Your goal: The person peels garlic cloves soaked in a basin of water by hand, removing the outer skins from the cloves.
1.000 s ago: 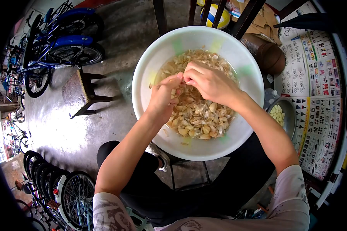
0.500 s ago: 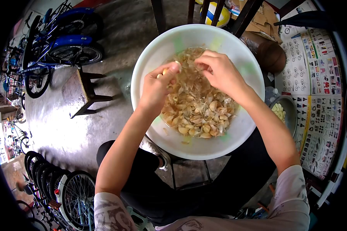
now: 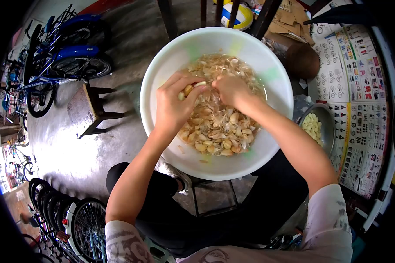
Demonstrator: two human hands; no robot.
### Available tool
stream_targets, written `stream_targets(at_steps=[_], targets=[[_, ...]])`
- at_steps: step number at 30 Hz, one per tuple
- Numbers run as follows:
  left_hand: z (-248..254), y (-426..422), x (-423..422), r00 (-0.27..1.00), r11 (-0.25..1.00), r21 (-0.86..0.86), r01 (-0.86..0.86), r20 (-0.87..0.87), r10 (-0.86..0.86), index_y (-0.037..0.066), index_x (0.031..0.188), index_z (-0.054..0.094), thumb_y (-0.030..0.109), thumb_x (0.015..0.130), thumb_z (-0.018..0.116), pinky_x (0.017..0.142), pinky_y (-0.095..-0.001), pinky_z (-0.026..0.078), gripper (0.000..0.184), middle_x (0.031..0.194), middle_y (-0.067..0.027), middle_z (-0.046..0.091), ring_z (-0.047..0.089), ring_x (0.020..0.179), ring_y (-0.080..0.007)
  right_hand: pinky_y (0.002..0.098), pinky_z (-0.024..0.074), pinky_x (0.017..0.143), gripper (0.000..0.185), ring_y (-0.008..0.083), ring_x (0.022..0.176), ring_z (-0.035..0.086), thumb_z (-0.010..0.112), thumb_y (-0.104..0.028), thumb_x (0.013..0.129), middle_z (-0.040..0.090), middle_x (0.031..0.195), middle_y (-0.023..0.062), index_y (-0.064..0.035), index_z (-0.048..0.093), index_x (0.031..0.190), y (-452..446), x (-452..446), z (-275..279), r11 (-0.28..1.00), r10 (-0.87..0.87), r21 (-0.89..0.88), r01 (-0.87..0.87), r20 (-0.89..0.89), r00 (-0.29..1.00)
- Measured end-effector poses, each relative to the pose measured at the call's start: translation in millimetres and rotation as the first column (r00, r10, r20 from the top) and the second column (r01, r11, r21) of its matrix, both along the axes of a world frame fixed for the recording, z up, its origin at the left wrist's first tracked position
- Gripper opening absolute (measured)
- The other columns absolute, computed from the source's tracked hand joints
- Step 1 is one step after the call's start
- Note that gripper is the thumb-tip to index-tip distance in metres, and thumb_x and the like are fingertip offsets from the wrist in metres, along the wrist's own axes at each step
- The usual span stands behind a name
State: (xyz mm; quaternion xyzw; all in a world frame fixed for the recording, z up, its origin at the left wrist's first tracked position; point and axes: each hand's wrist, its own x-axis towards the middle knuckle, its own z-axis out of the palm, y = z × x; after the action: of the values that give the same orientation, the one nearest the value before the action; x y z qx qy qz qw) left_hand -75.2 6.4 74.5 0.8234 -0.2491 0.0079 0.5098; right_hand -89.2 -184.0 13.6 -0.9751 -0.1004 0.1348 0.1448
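A large white basin (image 3: 152, 144) holds water with garlic cloves (image 3: 226, 144) and loose papery skins (image 3: 230, 65) floating in it. Over its left side my left hand (image 3: 173, 103) is closed around several garlic cloves. One pale clove (image 3: 200, 83) sticks out between thumb and forefinger, and others sit in the curled fingers. Just to the right, my right hand (image 3: 233, 92) is bent into a loose fist close to that clove. Its fingertips point down and away, so whatever they pinch is hidden.
A metal bowl (image 3: 331, 131) of peeled cloves stands at the right, beside a printed poster sheet (image 3: 364, 144). Dark chair bars (image 3: 166, 19) rise behind the basin. A small wooden stool (image 3: 96, 109) and bicycles (image 3: 81, 61) are on the left. A volleyball (image 3: 237, 17) lies at the back.
My right hand has come down and left, nearer my left hand, and its fingers are more curled. The clove in my left hand now points toward the right hand. The view has shifted slightly.
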Motion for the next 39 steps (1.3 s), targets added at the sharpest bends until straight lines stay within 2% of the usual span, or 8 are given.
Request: stream_targets(at_steps=[3, 7, 9, 13, 18, 24, 28, 39], targets=[[-8.3, 6.0, 2.5, 0.997, 0.996, -0.076, 0.05, -0.053, -0.054, 0.0, 0.095, 0.072, 0.008, 0.08, 0.076, 0.073, -0.0312, 0.051, 0.017, 0.091, -0.0103, 0.068, 0.066, 0.08, -0.0209, 0.0419, 0.0539, 0.079, 0.017, 0.0348, 0.091, 0.065, 0.064, -0.002, 0.08, 0.064, 0.101, 0.0178, -0.0051, 0.067, 0.097, 3.4, -2.2, 5.5, 0.975, -0.212, 0.042, 0.216, -0.089, 0.973], [-1.4, 13.8, 0.9, 0.959, 0.992, -0.129, -0.002, -0.282, -0.035, -0.001, 0.101, 0.07, 0.013, 0.09, 0.07, 0.064, -0.0249, 0.046, 0.019, 0.085, -0.0031, 0.064, 0.058, 0.074, -0.0108, 0.0361, 0.0534, 0.084, 0.036, 0.0271, 0.092, 0.062, 0.073, -0.007, 0.08, 0.058, 0.104, 0.0076, -0.0091, 0.066, 0.116, 3.9, -16.8, 66.0, 0.986, -0.012, 0.156, -0.052, 0.384, 0.923], [-0.1, 16.3, 1.3, 0.568, 0.911, -0.368, -0.187, -0.797, -0.206, 0.0, 0.108, 0.066, 0.017, 0.096, 0.063, 0.054, -0.0193, 0.035, 0.021, 0.082, 0.0, 0.059, 0.048, 0.07, -0.0045, 0.0343, 0.0541, 0.082, 0.038, 0.0257, 0.09, 0.062, 0.074, -0.006, 0.08, 0.057, 0.102, 0.0059, -0.0099, 0.066, 0.117, 13.2, -20.1, 79.7, 0.913, -0.061, 0.384, -0.137, 0.46, 0.886], [-1.3, 10.2, -3.6, 0.408, 0.862, -0.419, -0.286, -0.867, -0.286, 0.001, 0.11, 0.063, 0.018, 0.1, 0.058, 0.049, -0.0175, 0.025, 0.021, 0.081, 0.0019, 0.053, 0.037, 0.062, -0.0027, 0.0301, 0.0554, 0.075, 0.034, 0.0206, 0.088, 0.063, 0.073, -0.002, 0.08, 0.057, 0.101, 0.0049, -0.0093, 0.068, 0.113, 20.9, -21.0, 81.5, 0.673, -0.057, 0.738, -0.051, 0.119, 0.991], [3.5, 8.7, -2.5, 0.363, 0.863, -0.442, -0.243, -0.867, -0.342, 0.002, 0.108, 0.061, 0.03, 0.1, 0.057, 0.049, -0.0165, 0.026, 0.03, 0.081, 0.0021, 0.049, 0.036, 0.065, -0.0037, 0.0304, 0.0549, 0.068, 0.024, 0.0183, 0.077, 0.066, 0.074, -0.004, 0.08, 0.063, 0.097, 0.0058, -0.0031, 0.068, 0.103, 14.9, -14.6, 69.7, 0.74, -0.082, 0.645, -0.19, 0.367, 0.927], [-2.3, 6.8, 3.1, 0.26, 0.787, -0.519, -0.335, -0.853, -0.452, 0.001, 0.118, 0.053, 0.044, 0.1, 0.051, 0.049, -0.0155, 0.026, 0.046, 0.096, 0.0004, 0.047, 0.037, 0.071, -0.0043, 0.0241, 0.049, 0.063, 0.011, 0.0109, 0.073, 0.06, 0.051, -0.006, 0.09, 0.061, 0.089, 0.0054, -0.0029, 0.06, 0.095, -1.0, -10.7, 69.2, 0.005, -0.23, 0.905, 0.426, -0.414, 0.881], [-3.2, 5.0, 1.6, 0.278, 0.833, -0.479, -0.279, -0.87, -0.407, 0.0, 0.118, 0.053, 0.046, 0.101, 0.047, 0.048, -0.0153, 0.027, 0.049, 0.096, 0.0001, 0.046, 0.039, 0.071, -0.004, 0.025, 0.045, 0.065, 0.026, 0.0103, 0.072, 0.054, 0.05, -0.013, 0.092, 0.059, 0.083, 0.0032, -0.0024, 0.059, 0.114, -5.1, -9.6, 71.7, 0.501, -0.239, 0.765, 0.405, -0.328, 0.914], [-5.9, 10.3, 5.7, 0.273, 0.858, -0.41, -0.309, -0.903, -0.333, -0.001, 0.118, 0.058, 0.024, 0.1, 0.056, 0.049, -0.0158, 0.029, 0.031, 0.093, 0.0011, 0.05, 0.041, 0.069, -0.0029, 0.0237, 0.0465, 0.067, 0.026, 0.0089, 0.076, 0.053, 0.048, -0.016, 0.099, 0.059, 0.092, 0.0047, 0.0025, 0.056, 0.114, -5.1, -10.9, 59.4, 0.262, -0.049, 0.829, 0.494, -0.5, 0.865]])
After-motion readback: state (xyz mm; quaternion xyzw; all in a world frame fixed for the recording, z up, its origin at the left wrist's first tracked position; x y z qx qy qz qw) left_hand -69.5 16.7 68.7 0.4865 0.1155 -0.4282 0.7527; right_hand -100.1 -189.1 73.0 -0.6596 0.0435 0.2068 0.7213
